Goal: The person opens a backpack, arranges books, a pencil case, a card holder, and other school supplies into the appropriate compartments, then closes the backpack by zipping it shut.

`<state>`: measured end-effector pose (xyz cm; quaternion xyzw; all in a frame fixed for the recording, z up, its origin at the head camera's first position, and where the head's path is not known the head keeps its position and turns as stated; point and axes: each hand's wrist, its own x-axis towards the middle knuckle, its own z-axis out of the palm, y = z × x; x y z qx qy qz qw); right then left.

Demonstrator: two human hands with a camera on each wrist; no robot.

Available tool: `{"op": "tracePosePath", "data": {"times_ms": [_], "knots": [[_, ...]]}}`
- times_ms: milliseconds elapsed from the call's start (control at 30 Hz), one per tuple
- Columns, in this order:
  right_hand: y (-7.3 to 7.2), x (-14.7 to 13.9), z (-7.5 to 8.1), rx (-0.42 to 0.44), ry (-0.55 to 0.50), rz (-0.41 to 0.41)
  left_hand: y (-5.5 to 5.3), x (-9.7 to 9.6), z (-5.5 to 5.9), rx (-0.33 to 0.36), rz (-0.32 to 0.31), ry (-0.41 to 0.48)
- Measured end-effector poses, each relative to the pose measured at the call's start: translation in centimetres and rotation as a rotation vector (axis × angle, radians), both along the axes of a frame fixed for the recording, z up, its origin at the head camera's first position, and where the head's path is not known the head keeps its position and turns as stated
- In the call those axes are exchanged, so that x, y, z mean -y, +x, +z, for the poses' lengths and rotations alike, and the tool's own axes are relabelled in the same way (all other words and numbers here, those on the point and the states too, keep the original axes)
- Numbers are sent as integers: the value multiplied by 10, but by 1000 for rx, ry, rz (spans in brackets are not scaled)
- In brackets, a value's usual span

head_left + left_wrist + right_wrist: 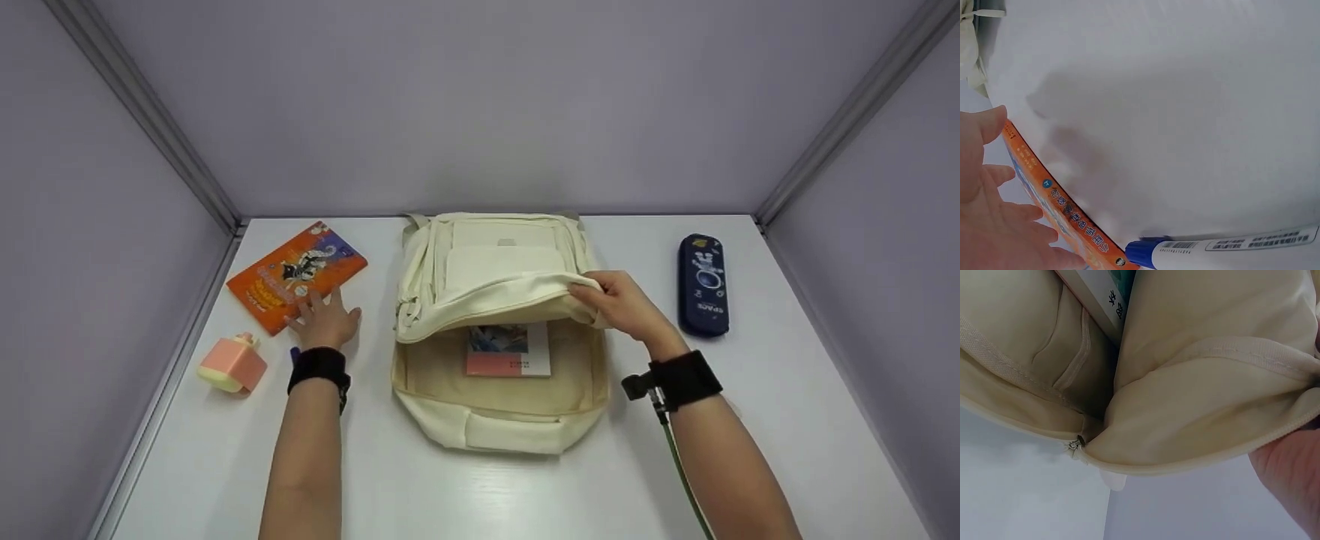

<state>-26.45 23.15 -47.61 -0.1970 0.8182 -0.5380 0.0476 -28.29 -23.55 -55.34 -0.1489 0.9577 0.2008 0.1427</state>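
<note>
A cream backpack (502,259) lies on the white table with its main compartment unzipped. My right hand (626,304) pinches the edge of its front flap and holds it raised. Inside the bag lies a book (536,351) with a white and pink cover; part of it is hidden under the flap. At the left, my left hand (325,321) is spread with its fingertips at the lower right edge of an orange book (289,274). In the left wrist view the book's orange spine (1067,211) runs beside the extended fingers.
A marker (1185,252) with a blue cap lies near the left wrist. Left of it stands a pink and cream bottle (234,364). A dark blue pencil case (703,285) lies at the right. Grey partition walls (487,105) enclose the table.
</note>
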Motion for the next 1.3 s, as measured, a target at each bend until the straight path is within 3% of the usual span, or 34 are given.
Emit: {"op": "tracePosePath", "data": {"times_ms": [367,567,800,1100,1300], "knots": [[1,4,1,24,-3,17,0,11,-6,-11,51,-22],[4,8,2,10,2,30,1,13,-13,-25,23,-68],[21,17,29,24,3,45,1,14,-18,-36,16,-132],[22,13,26,14,-5,36,6,17,-13,-60,-10,-94],[23,11,26,13,-4,47,7,19,-18,-105,-35,-66]]}}
